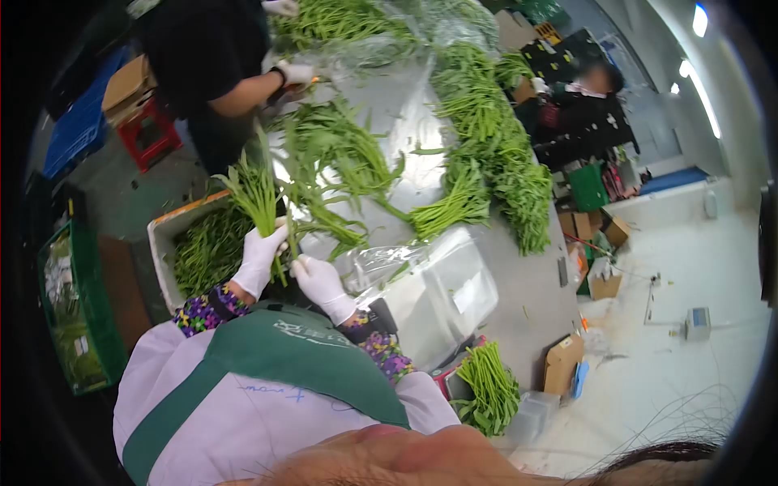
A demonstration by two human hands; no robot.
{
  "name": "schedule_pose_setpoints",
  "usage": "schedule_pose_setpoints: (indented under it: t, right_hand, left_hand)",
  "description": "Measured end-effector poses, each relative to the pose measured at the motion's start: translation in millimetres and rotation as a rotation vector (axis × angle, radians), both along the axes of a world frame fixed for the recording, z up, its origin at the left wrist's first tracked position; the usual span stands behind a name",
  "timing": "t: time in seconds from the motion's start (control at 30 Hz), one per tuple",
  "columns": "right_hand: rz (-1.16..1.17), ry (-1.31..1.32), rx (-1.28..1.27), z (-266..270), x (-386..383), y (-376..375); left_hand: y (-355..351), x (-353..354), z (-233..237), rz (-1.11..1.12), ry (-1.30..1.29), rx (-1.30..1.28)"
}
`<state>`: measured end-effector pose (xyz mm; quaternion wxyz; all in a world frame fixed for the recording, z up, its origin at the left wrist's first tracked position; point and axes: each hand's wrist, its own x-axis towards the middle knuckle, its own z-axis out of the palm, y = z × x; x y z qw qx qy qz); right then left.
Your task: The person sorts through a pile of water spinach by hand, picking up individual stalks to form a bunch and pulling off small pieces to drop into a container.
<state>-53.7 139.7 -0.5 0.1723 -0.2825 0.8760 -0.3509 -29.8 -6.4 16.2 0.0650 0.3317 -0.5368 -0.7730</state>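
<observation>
In a white glove, my left hand point(263, 251) is closed around the stems of an upright bunch of long-leaved greens point(255, 198), which look like water spinach. My right hand point(320, 283), also gloved, is beside it with fingers closed on a single green stem point(292, 231). Loose greens point(336, 150) lie spread on the metal table point(508, 279) just beyond my hands. To the right of my right hand is a clear plastic container point(466, 283) with plastic film over part of it. Below my left hand stands a white bin point(164, 251) with greens inside.
Bundled greens point(486, 130) line the table's far right side. Another bundle point(488, 389) sits at the near right. A co-worker in black point(207, 65) works across the table's left side. A red stool point(150, 134) and green crate point(81, 316) stand at left.
</observation>
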Motion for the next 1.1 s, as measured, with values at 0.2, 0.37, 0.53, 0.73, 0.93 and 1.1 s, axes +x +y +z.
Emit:
schedule_pose_setpoints:
  t: [0.2, 0.37, 0.53, 0.73, 0.93, 1.1]
  right_hand:
    - [-0.03, 0.031, 0.065, 11, -3, -3]
    - [-0.257, 0.093, -0.123, 14, -6, -11]
    - [-0.566, -0.425, -0.776, -20, -19, -23]
    - [-0.267, -0.94, -0.381, 15, -37, -19]
    - [-0.073, -1.254, -0.743, -1, -28, -39]
    - [-0.163, -1.38, -0.847, -13, -31, -40]
  left_hand:
    - [3, 4, 0, -0.047, -0.011, -0.006]
    - [4, 4, -3, 0.005, -0.055, -0.002]
    - [-1, 0, -15, 0.273, -0.055, 0.236]
    - [-38, 5, 5, -0.108, -0.021, 0.228]
    - [-32, 10, 33, -0.301, 0.12, 0.382]
    - [-43, 12, -3, -0.341, 0.069, 0.479]
